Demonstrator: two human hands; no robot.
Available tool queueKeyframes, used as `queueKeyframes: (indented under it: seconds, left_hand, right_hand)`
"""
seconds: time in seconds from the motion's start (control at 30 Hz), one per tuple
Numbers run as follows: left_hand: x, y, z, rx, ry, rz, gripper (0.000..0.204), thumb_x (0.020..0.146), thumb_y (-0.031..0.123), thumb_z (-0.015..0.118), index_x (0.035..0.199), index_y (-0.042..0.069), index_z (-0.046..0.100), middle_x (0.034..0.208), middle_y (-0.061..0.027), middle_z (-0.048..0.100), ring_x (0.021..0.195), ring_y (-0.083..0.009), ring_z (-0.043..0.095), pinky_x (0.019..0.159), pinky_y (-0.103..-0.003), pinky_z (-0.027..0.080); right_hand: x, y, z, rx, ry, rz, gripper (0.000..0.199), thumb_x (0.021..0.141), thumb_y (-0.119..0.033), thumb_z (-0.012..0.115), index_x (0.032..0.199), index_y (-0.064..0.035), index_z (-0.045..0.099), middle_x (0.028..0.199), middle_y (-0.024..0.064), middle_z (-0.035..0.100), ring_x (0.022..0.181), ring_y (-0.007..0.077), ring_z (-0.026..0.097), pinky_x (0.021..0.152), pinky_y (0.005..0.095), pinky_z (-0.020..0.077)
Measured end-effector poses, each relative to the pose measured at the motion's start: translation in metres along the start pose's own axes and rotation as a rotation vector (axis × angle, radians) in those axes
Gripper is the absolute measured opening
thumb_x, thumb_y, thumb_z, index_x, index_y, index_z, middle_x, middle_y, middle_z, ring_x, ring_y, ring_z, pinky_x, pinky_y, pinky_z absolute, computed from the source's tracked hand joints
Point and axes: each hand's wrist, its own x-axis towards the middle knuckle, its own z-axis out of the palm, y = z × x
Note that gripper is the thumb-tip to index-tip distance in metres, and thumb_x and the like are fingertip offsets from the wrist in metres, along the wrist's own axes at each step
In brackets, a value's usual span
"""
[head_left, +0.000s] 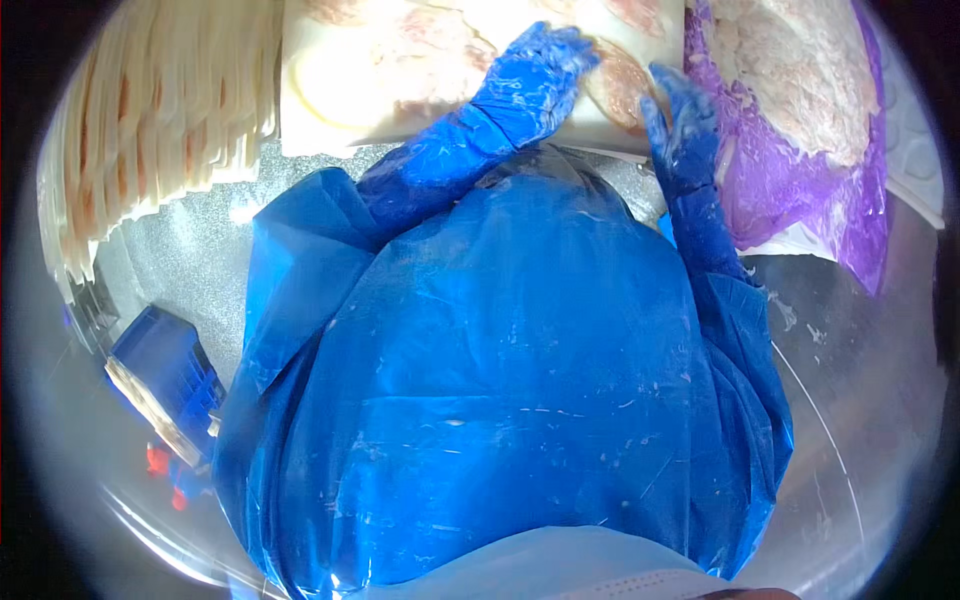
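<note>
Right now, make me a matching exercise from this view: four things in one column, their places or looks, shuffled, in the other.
Things:
1. Purple plastic
2. Blue crate
3. Layered stack
4. Left hand

Places or looks:
A. Upper left of the picture, pale with reddish-brown streaks
B. Gloved in blue, beside a pinkish piece
C. On the right, with a pale lumpy mass on it
D. Lower left of the picture

Pairs: 1-C, 2-D, 3-A, 4-B

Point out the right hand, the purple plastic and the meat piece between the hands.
Right hand [688, 122], head view: gloved back.
Purple plastic [866, 228], head view: lower right part.
Meat piece [618, 88], head view: visible middle.
</note>
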Motion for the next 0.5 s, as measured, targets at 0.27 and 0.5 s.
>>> queueKeyframes:
  seconds: [0.27,0.5]
  left_hand:
    - [0.002,-0.001,0.023,0.022,0.085,0.015,0.04,0.087,0.01,0.057,0.126,0.01,0.064,0.131,-0.0115,0.064,0.129,-0.0289,0.055,0.116,-0.048,0.036]
    - [0.005,0.01,0.006,0.156,-0.119,-0.014,0.052,0.094,0.03,0.061,0.141,0.01,0.055,0.14,-0.0142,0.057,0.134,-0.0336,0.05,0.119,-0.051,0.03]
  right_hand:
    - [0.031,-0.005,0.003,-0.677,-0.179,-0.135,0.024,0.09,-0.022,0.07,0.108,-0.0061,0.067,0.103,0.0157,0.071,0.095,0.036,0.068,0.085,0.0444,0.0535]
    - [0.051,-0.015,-0.021,-0.485,-0.149,-0.154,0.019,0.091,-0.012,0.067,0.108,-0.0048,0.066,0.097,0.0171,0.071,0.092,0.0352,0.07,0.081,0.0425,0.0545]
